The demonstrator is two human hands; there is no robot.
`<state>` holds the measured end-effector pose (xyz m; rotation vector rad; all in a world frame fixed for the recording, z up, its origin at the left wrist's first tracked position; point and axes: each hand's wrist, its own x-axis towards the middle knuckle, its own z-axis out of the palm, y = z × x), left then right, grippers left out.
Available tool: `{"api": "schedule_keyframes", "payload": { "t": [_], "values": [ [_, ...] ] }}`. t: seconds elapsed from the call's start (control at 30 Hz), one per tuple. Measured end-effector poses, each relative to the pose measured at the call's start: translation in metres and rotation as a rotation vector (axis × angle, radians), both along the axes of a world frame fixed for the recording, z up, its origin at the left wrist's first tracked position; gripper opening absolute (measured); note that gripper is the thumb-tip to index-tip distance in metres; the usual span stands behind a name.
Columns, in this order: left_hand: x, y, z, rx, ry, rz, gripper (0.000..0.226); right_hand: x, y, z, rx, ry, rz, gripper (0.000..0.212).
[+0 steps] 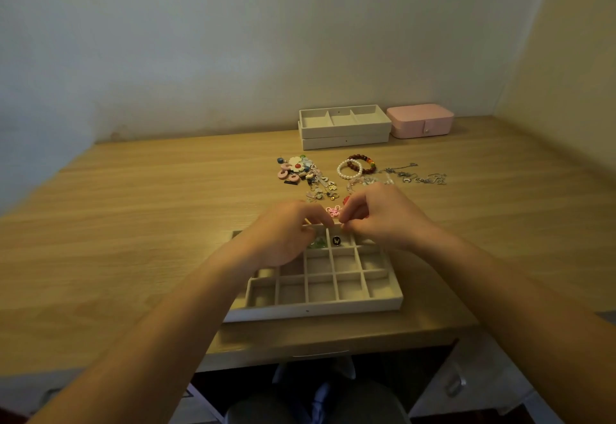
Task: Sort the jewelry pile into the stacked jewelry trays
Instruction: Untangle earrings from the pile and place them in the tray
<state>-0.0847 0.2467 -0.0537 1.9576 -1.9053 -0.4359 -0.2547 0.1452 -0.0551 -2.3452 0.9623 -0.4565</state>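
The left hand hovers curled over the far-left cells of the grid tray; its fingertips meet the other hand's at the tray's 12 o'clock edge, and whether it pinches anything I cannot tell. Beneath it a green glassy piece sits in one cell, and a small dark charm lies in the cell to its right. The tray looks soft and velvety, cream, with thin square dividers. The right hand is bunched over the far row, seemingly nipping something tiny, though the item is hidden. The likely slip: a small smooth piece dropping between the hands into the wrong cell or rolling across the slick wood-grain counter. A pink knotted ornament lies just past the tray at 12 o'clock. Farther off the pile of glossy earrings sits at 11 o'clock, round beaded bracelets at 12, thin silvery chains at 1, apt to tangle. Stacked trays and a pink box stand behind.
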Motion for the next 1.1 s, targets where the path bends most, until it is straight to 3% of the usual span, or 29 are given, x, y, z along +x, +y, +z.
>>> {"api": "schedule_keyframes", "payload": {
  "t": [0.57,0.9,1.1],
  "values": [
    [-0.001,-0.005,-0.005,0.08,-0.104,-0.021,0.045,-0.002,-0.002,-0.001,0.012,0.023,0.039,0.022],
    [0.021,-0.025,-0.003,-0.104,0.113,0.153,0.024,0.01,-0.038,0.001,0.022,-0.25,-0.131,0.018],
    [0.043,-0.057,-0.003,-0.103,0.118,0.236,0.02,0.028,-0.071,-0.004,0.063,-0.176,-0.181,0.025]
  ]
}}
